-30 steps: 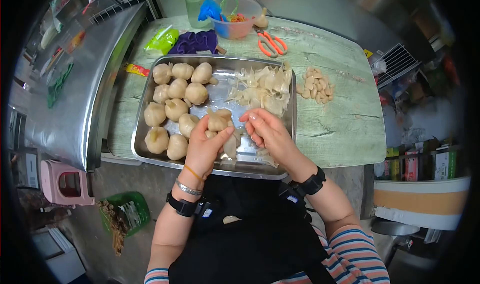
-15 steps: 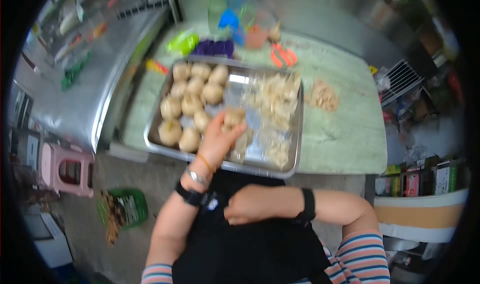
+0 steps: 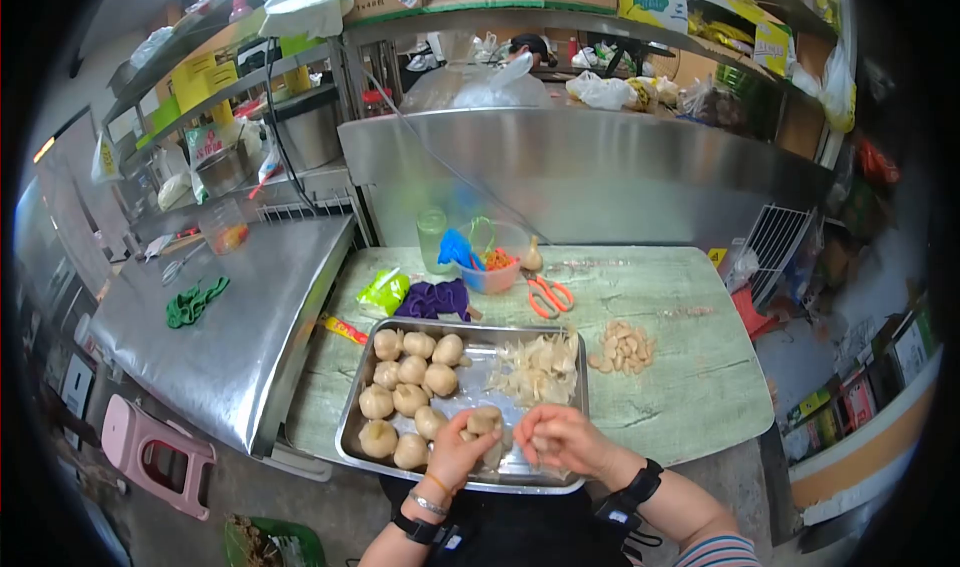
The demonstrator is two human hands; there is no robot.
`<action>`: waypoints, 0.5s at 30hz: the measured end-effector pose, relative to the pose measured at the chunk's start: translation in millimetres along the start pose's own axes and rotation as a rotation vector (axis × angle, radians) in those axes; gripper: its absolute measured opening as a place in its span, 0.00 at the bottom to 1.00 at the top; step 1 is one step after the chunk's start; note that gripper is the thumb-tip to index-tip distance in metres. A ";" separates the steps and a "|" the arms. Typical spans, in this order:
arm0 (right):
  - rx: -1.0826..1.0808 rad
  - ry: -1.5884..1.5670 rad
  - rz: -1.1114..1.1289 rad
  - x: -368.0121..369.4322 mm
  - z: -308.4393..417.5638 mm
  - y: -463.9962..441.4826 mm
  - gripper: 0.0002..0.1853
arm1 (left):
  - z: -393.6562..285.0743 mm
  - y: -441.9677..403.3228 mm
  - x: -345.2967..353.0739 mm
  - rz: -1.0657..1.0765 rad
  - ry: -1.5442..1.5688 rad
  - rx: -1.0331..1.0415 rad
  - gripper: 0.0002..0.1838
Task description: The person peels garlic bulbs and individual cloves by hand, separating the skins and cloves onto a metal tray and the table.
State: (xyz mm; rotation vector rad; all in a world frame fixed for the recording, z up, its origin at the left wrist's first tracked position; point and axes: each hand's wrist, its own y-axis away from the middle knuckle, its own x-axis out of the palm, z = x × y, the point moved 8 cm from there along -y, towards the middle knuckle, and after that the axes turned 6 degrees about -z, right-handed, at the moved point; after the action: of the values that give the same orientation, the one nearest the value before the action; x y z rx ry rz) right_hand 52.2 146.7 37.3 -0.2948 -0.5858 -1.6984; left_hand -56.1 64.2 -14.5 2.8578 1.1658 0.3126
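Observation:
My left hand (image 3: 458, 455) is closed around a garlic bulb (image 3: 485, 421) over the near side of the metal tray (image 3: 349, 423). Just to its right, my right hand (image 3: 572, 441) has its fingers pinched together, and whatever they hold is too hidden to name. Several whole garlic bulbs (image 3: 410, 399) fill the tray's left half. Papery garlic skins (image 3: 537, 369) are heaped in its back right part, with more near the hands. Loose garlic cloves (image 3: 624, 347) lie in a pile on the green tabletop, right of the tray.
Behind the tray are a purple cloth (image 3: 433, 299), a bright green packet (image 3: 384, 293), a clear tub (image 3: 492, 272) and orange-handled scissors (image 3: 549, 295). A steel counter (image 3: 230, 327) stands left, beside a pink stool (image 3: 155, 454). A steel panel (image 3: 590, 172) rises behind the table.
My right hand has risen from in front of the apron to the tray, beside the left hand. My left hand still holds a garlic bulb. The camera view has tilted up.

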 end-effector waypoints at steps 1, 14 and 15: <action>-0.113 -0.052 -0.140 -17.5 13.5 -7.5 0.10 | 2.6 -0.3 0.4 0.008 0.003 -0.018 0.17; -0.371 0.984 -0.280 -23.7 -2.2 -20.1 0.17 | 23.5 -3.8 5.8 0.233 -0.298 0.064 0.21; -0.429 1.074 -0.320 -16.6 3.3 -14.1 0.16 | 28.1 -5.9 3.8 0.237 -0.355 0.071 0.21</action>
State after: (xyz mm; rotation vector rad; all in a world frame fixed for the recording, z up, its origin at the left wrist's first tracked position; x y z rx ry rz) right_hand 41.7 164.1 28.8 0.4384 0.5563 -1.9763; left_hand -51.9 72.2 -42.1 2.9462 0.7926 -0.2286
